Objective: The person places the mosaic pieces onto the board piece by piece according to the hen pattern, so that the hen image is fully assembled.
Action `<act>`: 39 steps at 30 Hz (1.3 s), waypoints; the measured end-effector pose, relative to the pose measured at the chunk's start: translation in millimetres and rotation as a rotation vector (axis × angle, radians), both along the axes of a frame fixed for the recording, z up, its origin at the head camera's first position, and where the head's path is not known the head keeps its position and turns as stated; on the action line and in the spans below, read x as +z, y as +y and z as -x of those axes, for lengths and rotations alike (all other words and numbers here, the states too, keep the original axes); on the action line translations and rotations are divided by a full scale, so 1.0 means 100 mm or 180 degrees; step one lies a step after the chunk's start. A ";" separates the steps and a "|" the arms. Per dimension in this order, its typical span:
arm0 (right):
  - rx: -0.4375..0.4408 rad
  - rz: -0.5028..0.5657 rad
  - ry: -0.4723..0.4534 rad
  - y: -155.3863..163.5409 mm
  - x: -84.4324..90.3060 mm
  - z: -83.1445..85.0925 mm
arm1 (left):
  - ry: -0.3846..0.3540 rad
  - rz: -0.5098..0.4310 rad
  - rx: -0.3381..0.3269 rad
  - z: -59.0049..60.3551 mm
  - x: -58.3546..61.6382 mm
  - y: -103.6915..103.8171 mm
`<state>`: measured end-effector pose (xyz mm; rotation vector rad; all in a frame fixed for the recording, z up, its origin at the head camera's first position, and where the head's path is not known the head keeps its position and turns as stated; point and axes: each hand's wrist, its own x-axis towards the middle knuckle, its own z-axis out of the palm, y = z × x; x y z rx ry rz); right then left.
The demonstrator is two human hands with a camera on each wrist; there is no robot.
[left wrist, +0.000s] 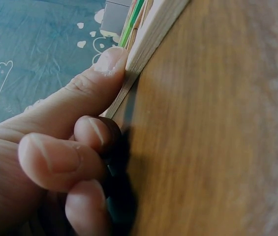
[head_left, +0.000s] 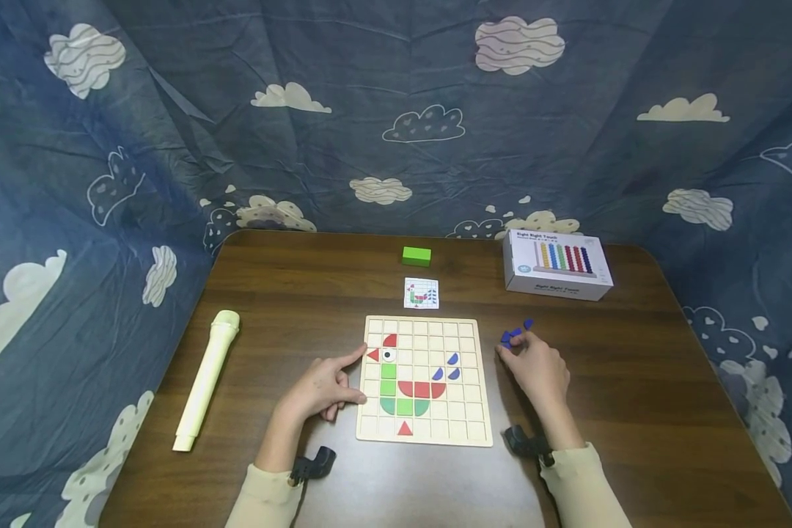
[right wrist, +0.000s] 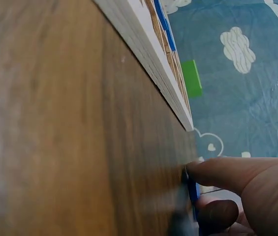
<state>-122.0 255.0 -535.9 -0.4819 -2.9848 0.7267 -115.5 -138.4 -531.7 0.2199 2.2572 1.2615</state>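
Note:
A square wooden grid board [head_left: 465, 425] lies on the table, with red, green and blue pieces set in a bird-like pattern. My left hand [head_left: 320, 385] touches the board's left edge with its spread index finger and thumb [left wrist: 104, 69]; its other fingers curl beneath. Right of the board, my right hand [head_left: 537, 367] reaches down to several loose blue pieces [head_left: 528, 323]. In the right wrist view, a blue piece [right wrist: 193, 191] sits between the thumb [right wrist: 212, 172] and a finger, which seem to pinch it. Part of that piece is hidden by the fingers.
Behind the board lie a small pattern card [head_left: 421, 292] and a green block [head_left: 416, 256]. A white box [head_left: 557, 265] picturing coloured beads stands at the back right. A pale yellow stick [head_left: 206, 381] lies on the left. A cloud-printed cloth [head_left: 383, 73] hangs behind the table.

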 end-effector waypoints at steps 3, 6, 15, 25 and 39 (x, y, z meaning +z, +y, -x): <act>-0.0011 0.0019 0.0033 -0.01 0.02 -0.03 | -0.0008 -0.0002 0.0002 0.00 0.00 0.00; -0.0004 0.0070 0.0123 -0.04 0.07 -0.09 | -0.0018 -0.0003 0.0004 0.00 0.00 0.00; 0.0087 0.0437 0.0327 -0.33 0.26 -0.43 | -0.0049 0.0013 0.0021 0.01 -0.01 -0.02; 0.0162 0.0660 0.0396 -0.64 0.17 -0.63 | -0.0026 -0.0008 0.0006 0.00 0.00 -0.02; 0.0428 0.0380 0.0021 -0.85 0.07 -0.69 | -0.0005 0.0024 0.0008 0.00 0.01 0.01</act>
